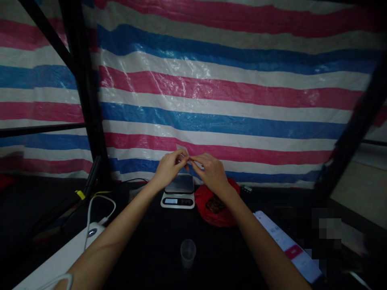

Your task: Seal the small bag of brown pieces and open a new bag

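My left hand [168, 168] and my right hand [211, 172] meet above a digital kitchen scale [177, 201], fingertips pinched together. Between them is a thin clear plastic bag [182, 148], its top showing above my left fingers; most of it is hidden by the hands. The scale has a grey plate and a lit display. Just right of it, partly under my right wrist, lies an open red plastic bag [216, 219] with dark brown contents that I cannot make out. Nearer to me stands a clear plastic cup [188, 251].
To the left is a white box-shaped device [60, 257] with a cable [90, 217]. A lit phone-like screen [284, 241] lies at the right. Black frame posts [87, 92] and a striped tarp [211, 92] close off the back of the black table [151, 249].
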`<state>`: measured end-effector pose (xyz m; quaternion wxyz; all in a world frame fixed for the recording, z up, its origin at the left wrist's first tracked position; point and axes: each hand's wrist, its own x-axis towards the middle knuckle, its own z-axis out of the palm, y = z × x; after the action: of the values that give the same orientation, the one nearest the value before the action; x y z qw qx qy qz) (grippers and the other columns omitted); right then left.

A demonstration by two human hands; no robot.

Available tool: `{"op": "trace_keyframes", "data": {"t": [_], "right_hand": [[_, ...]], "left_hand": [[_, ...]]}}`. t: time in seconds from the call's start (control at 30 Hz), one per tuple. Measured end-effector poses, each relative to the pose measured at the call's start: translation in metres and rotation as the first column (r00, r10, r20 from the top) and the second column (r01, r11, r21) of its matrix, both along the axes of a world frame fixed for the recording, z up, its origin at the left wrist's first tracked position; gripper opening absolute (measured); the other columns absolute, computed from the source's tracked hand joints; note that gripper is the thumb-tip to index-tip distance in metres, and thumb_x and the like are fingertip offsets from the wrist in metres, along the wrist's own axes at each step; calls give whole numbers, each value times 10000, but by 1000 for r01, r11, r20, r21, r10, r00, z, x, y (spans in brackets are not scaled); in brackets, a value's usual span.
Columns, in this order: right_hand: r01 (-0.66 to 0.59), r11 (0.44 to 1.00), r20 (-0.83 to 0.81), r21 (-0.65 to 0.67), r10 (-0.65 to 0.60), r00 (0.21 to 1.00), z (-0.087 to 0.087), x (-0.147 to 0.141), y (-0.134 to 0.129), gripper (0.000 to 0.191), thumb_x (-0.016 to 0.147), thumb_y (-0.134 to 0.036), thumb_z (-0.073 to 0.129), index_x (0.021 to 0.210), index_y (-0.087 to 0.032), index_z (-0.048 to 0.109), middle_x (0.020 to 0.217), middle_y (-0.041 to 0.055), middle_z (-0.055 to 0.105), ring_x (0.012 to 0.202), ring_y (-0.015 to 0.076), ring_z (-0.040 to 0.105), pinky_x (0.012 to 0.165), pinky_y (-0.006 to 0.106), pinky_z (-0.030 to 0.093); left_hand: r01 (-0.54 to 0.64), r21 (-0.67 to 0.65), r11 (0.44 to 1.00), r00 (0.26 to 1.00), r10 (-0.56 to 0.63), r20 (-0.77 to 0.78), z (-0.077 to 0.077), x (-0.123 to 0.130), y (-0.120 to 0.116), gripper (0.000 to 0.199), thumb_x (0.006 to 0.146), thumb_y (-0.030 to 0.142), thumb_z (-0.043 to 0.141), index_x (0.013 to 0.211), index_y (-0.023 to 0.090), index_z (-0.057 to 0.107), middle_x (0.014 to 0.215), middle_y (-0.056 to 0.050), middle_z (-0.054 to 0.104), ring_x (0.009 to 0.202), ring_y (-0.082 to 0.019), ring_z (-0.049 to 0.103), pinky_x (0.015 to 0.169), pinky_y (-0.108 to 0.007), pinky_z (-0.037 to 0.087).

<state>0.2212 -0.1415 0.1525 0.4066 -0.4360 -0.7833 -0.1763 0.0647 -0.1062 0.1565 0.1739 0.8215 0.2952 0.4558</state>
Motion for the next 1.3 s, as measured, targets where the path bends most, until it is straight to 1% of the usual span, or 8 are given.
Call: {"op": "trace_keyframes", "data": {"t": [0.13,0.27,0.37,0.47,0.57,0.8,1.03,1.3], "right_hand": [[8,1000,-37,4,-8,999,0,0,0,203,831,-290,481,919,-236,655,801,38,650,743,169,567,636,280,407],[-16,1000,-97,-5,15,995,1,0,0,202,814,-333,504,901,-245,664,796,26,660,671,147,563,600,263,397],[-7,1000,-108,-3,7,994,0,0,1,184,801,-319,518,875,-250,671,776,22,661,656,141,560,595,255,391],[7,1000,-108,-3,-7,994,0,0,1,172,796,-282,518,862,-254,674,751,19,656,649,143,558,597,258,389],[-2,1000,-121,-10,1,993,1,0,1,179,801,-277,509,866,-248,674,764,23,657,655,147,561,606,267,390],[19,1000,-113,11,-18,993,1,0,0,181,804,-277,502,821,-242,679,748,25,656,678,155,564,608,267,383],[57,998,-114,36,-53,992,-1,-1,1,163,790,-289,519,809,-254,677,756,17,664,698,164,577,602,274,394],[86,996,-182,30,-79,980,-1,-1,0,152,753,-326,551,776,-250,681,742,20,675,699,185,598,612,290,402]], "left_hand": [[19,21,1000,999,-19,33,0,1,0,200,826,351,459,790,164,521,590,6,616,593,-124,585,608,-219,420],[41,18,999,999,-41,29,2,1,-2,232,836,366,443,791,160,541,581,5,607,577,-121,578,593,-215,415],[34,14,999,999,-35,39,2,2,-4,255,829,392,452,799,158,551,580,5,604,565,-118,573,558,-203,406],[16,1,1000,999,-16,33,1,3,-5,273,835,409,434,818,161,547,590,11,604,473,-94,527,475,-187,368],[7,5,1000,1000,-7,17,0,3,-5,272,857,403,392,828,167,526,598,20,603,406,-73,476,452,-185,351],[-6,28,1000,999,7,-53,0,5,-11,228,867,379,365,872,185,485,633,18,608,465,-87,504,485,-189,357],[-16,38,999,995,20,-96,-1,6,-12,204,873,359,340,871,191,456,639,22,606,441,-88,497,487,-193,354],[-33,79,996,992,43,-120,-5,9,-12,204,887,358,315,849,197,435,639,31,603,435,-89,502,516,-198,364]]}}
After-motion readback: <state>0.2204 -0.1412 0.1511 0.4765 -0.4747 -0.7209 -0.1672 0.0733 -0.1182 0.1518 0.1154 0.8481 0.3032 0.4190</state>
